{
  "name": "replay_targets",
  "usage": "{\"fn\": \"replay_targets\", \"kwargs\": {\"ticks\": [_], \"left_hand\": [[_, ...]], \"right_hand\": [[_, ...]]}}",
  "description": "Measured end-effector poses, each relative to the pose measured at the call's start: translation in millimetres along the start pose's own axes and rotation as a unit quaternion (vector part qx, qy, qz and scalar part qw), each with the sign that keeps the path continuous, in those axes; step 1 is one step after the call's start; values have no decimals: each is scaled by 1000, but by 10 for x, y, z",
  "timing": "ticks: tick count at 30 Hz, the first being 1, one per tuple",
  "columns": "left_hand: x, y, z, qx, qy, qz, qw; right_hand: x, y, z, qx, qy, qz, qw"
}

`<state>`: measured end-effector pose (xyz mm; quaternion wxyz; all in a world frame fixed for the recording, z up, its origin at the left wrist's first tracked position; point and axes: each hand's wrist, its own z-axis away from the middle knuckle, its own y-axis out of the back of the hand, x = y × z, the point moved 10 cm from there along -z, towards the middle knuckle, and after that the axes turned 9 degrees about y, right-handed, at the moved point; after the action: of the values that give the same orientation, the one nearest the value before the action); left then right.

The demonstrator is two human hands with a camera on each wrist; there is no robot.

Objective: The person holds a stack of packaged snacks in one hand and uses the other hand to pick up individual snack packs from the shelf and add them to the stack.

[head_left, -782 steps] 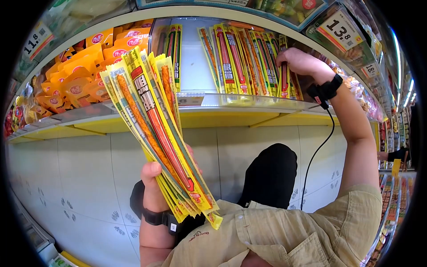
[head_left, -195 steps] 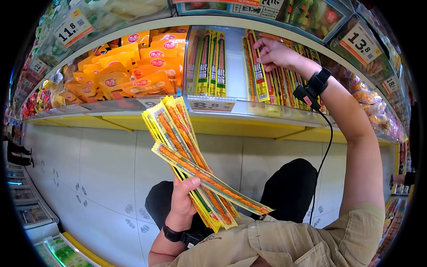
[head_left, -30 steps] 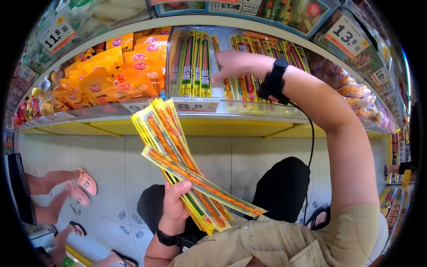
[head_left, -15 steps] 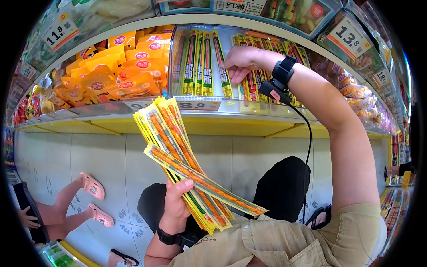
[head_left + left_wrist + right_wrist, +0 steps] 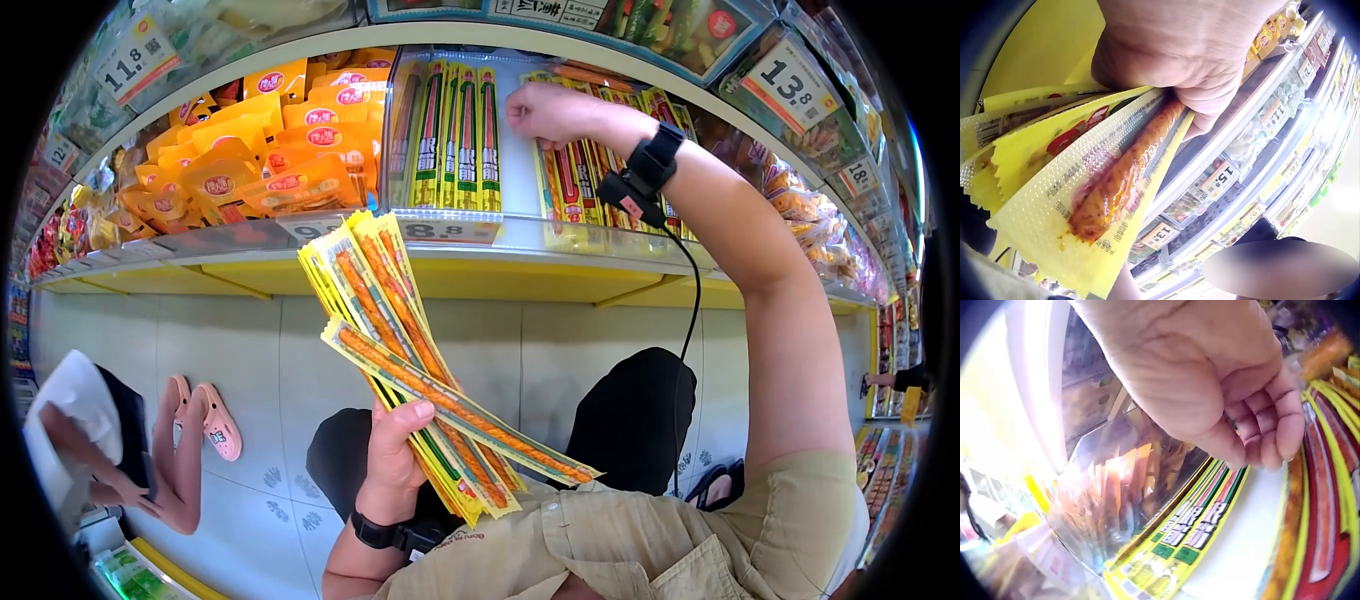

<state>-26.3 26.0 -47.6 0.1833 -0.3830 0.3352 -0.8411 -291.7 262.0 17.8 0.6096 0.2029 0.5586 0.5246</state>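
left hand [image 5: 395, 450] grips a fan of sausage packets [image 5: 400, 330] by their lower ends, before the shelf [image 5: 560, 280]: long, flat, glossy yellow sleeves with crimped edges, an orange stick inside each. further right, right hand [image 5: 545, 108] curls its fingers at the tops of the shelved packets [image 5: 575, 185]; whether it pinches one, i cannot tell.

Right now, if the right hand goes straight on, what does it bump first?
Probably the upright green-labelled packs just left of the right hand, though depth is unclear; it might slip past them to the white back wall.
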Motion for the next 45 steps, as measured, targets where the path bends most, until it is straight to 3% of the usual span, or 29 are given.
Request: {"fn": "replay_targets", "kwargs": {"ticks": [2,3,6,13,16,22,25,28,31,34,37,40,45], "left_hand": [[-9,25,-5,3,3,0,1000],[-12,30,-11,2,2,0,1000],[-15,35,-24,1,2,-4,1000],[-13,28,-15,5,-1,-4,1000],[-19,25,-26,5,-1,-4,1000],[-17,8,-20,-1,-2,-8,1000],[-35,16,-21,-3,4,-3,1000],[-37,12,-20,-4,5,-1,1000],[-36,23,-16,1,4,0,1000],[-29,29,-4,10,-1,1,1000],[-33,18,-5,7,1,0,1000],[-40,33,-18,0,2,-3,1000],[-62,40,-17,6,9,-6,1000]], "right_hand": [[12,-1,77,-41,16,83,996],[-172,-27,116,-29,104,164,981],[-29,-141,285,-111,-1,176,978],[86,-31,320,-63,-2,277,959],[291,-26,328,-72,-82,233,966],[291,100,459,-22,-128,70,989],[135,79,357,-3,28,177,984],[32,-76,328,-38,83,201,975],[61,4,298,-7,44,145,988],[33,128,360,-1,9,176,984],[306,129,339,-4,-57,97,994],[343,365,421,112,-28,7,993],[550,571,543,78,-12,11,997]]}}
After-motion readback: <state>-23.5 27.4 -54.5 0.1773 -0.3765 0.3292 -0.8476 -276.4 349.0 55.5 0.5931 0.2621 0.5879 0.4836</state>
